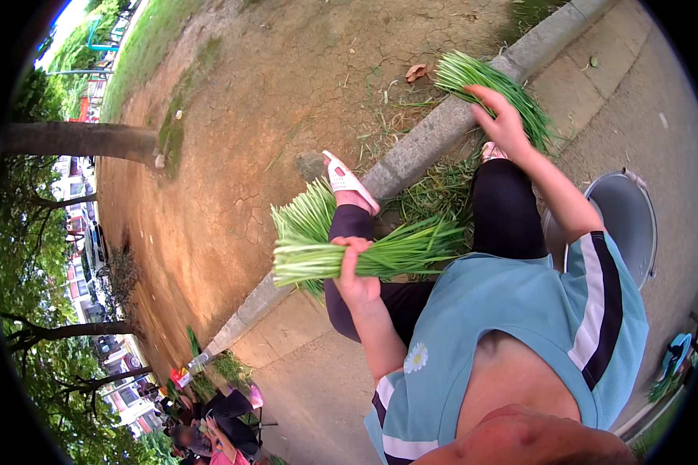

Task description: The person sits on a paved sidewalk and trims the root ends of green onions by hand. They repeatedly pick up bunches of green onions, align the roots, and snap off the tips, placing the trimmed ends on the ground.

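Note:
My left hand (356, 273) is wrapped around a bunch of Chinese chives (407, 247), pale stem ends to the left and green leaf tips to the right. Below it, a second chive bundle (302, 212) lies by my left foot, partly hidden by my leg and the held bunch. Fingers apart, my right hand (503, 119) is at another chive bundle (483, 81) lying across the stone kerb (421, 139). Its fingertips overlap the stems; whether they press on them I cannot tell. Loose trimmed leaves (436, 189) cover the ground between my feet.
Two grey buckets (622, 226) stand at my right side, one partly behind the other. Cracked bare soil (256, 151) lies beyond the kerb, with a tree trunk (81, 139). Another person (227, 430) sits at the lower left near a plastic bottle (199, 361) and more greens (230, 367).

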Demonstrator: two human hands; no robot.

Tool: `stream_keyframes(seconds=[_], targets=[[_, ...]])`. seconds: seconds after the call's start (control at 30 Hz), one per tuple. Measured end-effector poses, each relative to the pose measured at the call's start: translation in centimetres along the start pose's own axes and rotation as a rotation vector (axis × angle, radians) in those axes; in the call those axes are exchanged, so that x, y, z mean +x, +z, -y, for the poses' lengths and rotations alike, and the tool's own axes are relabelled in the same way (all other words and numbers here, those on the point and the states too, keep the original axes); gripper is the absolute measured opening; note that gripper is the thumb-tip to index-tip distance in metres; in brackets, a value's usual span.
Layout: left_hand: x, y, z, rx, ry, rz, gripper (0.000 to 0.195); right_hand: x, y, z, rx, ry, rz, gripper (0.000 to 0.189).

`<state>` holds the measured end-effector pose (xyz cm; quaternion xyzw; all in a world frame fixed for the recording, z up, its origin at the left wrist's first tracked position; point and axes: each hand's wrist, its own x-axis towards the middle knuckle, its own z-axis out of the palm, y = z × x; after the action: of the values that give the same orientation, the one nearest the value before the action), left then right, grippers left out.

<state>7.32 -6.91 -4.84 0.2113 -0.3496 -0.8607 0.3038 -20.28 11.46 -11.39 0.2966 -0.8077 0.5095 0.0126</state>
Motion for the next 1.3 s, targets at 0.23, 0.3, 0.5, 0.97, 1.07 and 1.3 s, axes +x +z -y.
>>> stream_keyframes(seconds=[0.23,0.3,0.5,0.97,1.07,1.3], targets=[[0.9,-1.1,-0.2,-0.061,0.026,-0.115,0.014,3.2,1.0,-14.0,-0.618,0.122,-0.121,0.074],[1.1,-1.0,0.3,-0.036,-0.005,-0.159,0.014,3.7,2.5,-15.1,-0.696,0.228,-0.008,0.092],[1.6,-1.0,1.5,0.086,-0.064,-0.244,0.018,4.9,5.9,-16.7,-0.947,0.420,0.257,0.106],[2.5,-1.1,2.2,0.164,-0.140,-0.284,0.017,6.5,4.2,-22.5,-0.809,0.363,0.220,0.100],[2.5,-1.2,2.4,0.191,-0.149,-0.284,0.017,7.1,3.9,-22.9,-0.812,0.421,0.247,0.096],[2.4,-0.7,3.0,0.150,-0.155,-0.325,0.017,8.3,4.4,-20.2,-0.910,0.588,0.255,0.091]])
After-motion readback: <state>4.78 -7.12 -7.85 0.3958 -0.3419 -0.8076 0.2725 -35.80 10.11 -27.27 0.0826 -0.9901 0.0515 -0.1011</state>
